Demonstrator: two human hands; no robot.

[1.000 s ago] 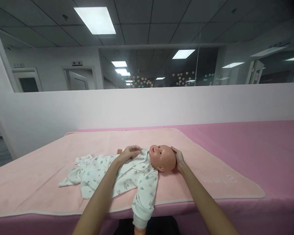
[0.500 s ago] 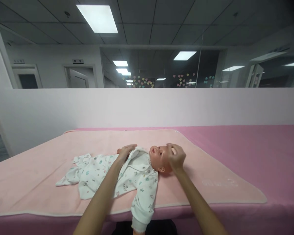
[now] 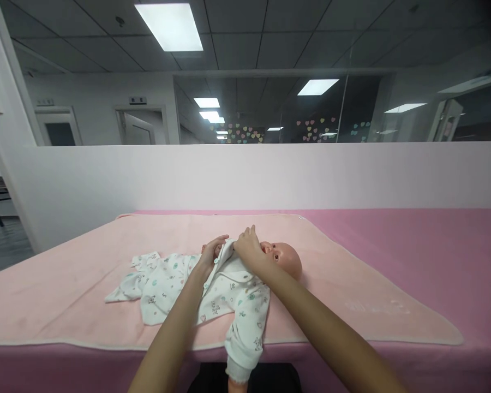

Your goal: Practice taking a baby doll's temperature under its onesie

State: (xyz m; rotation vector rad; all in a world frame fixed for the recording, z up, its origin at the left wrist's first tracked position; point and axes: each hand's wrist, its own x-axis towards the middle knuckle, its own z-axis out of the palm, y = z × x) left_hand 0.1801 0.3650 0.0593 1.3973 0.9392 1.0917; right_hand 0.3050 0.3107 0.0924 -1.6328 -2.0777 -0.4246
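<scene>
1. Head view: the doll [image 3: 287,258] lies on its back in front of you, its head to your right and the legs of its white printed outfit [image 3: 220,304] stretching to your left. Its near sleeve [image 3: 247,333] hangs over the front edge of the worktop [image 3: 437,262].
2. Your left hand [image 3: 214,251] is at the doll's chest, beside the raised front flap [image 3: 225,255] of the outfit. You have those fingers bent; whether they grip the cloth, I cannot tell.
3. Your right hand [image 3: 249,248] is at the neckline, near the flap's upper end and partly in front of the doll's face. Its upper fingers point upward, slightly apart; I cannot tell whether any pinch the fabric.
4. Under the doll you have a peach blanket [image 3: 352,305] spread over the pink-covered worktop; a white wall [image 3: 270,174] stands behind.
</scene>
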